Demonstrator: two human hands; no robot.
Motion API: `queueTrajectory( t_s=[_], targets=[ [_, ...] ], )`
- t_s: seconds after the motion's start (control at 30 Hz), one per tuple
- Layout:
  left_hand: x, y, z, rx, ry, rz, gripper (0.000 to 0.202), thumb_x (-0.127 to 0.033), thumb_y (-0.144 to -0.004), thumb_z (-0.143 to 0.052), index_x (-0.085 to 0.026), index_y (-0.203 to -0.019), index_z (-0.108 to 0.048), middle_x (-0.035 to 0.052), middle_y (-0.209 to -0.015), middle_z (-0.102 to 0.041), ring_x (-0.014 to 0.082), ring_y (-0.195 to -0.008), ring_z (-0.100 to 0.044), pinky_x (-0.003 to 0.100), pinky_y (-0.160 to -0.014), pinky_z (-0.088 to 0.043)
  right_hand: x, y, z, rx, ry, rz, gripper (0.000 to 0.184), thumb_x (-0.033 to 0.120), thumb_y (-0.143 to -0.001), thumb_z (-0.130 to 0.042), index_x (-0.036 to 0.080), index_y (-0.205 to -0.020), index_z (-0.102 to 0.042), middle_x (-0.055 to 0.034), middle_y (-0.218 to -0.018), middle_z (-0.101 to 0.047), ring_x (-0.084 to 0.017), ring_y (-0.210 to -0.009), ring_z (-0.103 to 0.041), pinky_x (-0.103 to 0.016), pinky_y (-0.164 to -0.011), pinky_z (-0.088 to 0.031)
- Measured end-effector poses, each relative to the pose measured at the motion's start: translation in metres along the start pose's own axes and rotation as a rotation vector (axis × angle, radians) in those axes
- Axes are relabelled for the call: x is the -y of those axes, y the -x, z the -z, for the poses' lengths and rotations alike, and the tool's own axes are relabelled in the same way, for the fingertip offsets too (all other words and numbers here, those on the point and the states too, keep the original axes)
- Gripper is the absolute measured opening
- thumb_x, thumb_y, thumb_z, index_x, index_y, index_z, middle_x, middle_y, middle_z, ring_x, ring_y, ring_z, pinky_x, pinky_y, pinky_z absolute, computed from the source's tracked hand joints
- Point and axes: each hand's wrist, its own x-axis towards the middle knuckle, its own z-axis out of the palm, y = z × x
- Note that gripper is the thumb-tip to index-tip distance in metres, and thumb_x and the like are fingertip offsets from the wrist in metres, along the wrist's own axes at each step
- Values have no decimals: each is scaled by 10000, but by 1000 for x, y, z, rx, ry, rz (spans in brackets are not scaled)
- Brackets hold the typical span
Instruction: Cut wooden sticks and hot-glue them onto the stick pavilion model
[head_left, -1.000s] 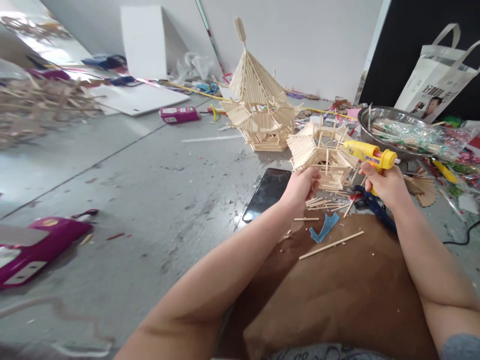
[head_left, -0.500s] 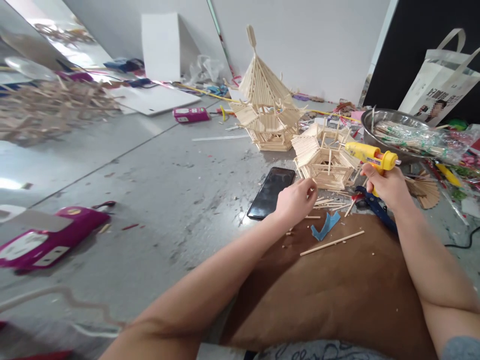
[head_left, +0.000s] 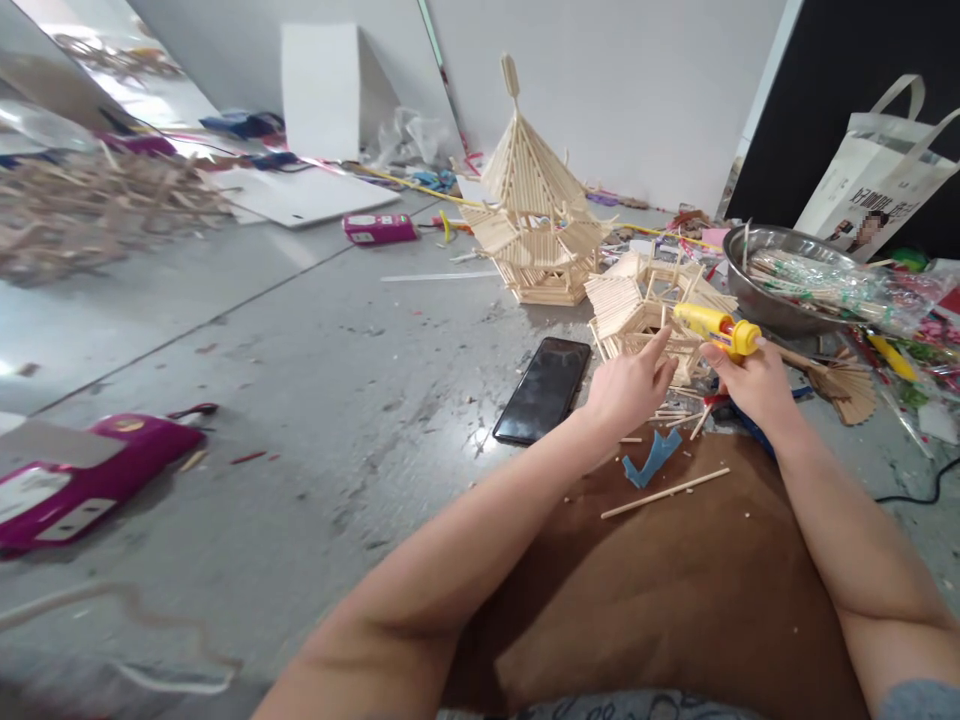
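My right hand [head_left: 756, 385] grips a yellow glue gun [head_left: 716, 328], its front end pointing left over a small wooden-stick pavilion model [head_left: 626, 288]. My left hand [head_left: 628, 388] is at the model's near side with the index finger stretched toward it; nothing shows in its fingers, and whether they touch the sticks I cannot tell. The hand and the glue gun hide part of the model's front. Behind it stands a taller stick pavilion [head_left: 534, 235] with a pointed roof. Loose sticks lie below my hands, near a blue scrap [head_left: 651, 460].
A black phone [head_left: 544, 390] lies left of the model. Brown sheeting [head_left: 660, 590] with a single stick [head_left: 666, 492] is in front of me. At right are a metal bowl [head_left: 780, 312] of wrapped sticks and a white bag [head_left: 874, 185]. Purple power strips [head_left: 112, 475] lie at left.
My left hand has moved right and up to the small model, its index finger now extended. My right hand has brought the glue gun left and slightly down, across the model's front.
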Motion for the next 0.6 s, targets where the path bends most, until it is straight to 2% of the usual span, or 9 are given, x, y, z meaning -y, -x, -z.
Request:
queueTrajectory(
  t_s=[0.23,0.4,0.6],
  targets=[
    [8,-7,-12,-70,207,-41,445,-252,-825,-382,-176,-1261,-431,69,-911,-678,193,-761,-634,298,-701,-456,0,2,-3,7,-11,-83,488,599,-741,-418,183,-510,-523,-25,-362,-479,-175,-438,-538,-287,-492,-400],
    [11,-9,-13,-102,240,-26,445,-254,-819,-388,-179,-1255,-440,51,-861,-689,185,-741,-634,283,-692,-455,1,2,-3,45,-26,-76,485,596,-747,-411,185,-522,-538,-14,-366,-483,-155,-417,-518,-289,-509,-414],
    [12,-9,-14,-95,228,-8,447,-239,-807,-397,-180,-1247,-451,50,-859,-692,185,-750,-635,279,-695,-450,2,1,-4,28,-45,-83,476,607,-732,-423,196,-517,-532,-8,-362,-466,-152,-419,-507,-280,-480,-398]
  ],
)
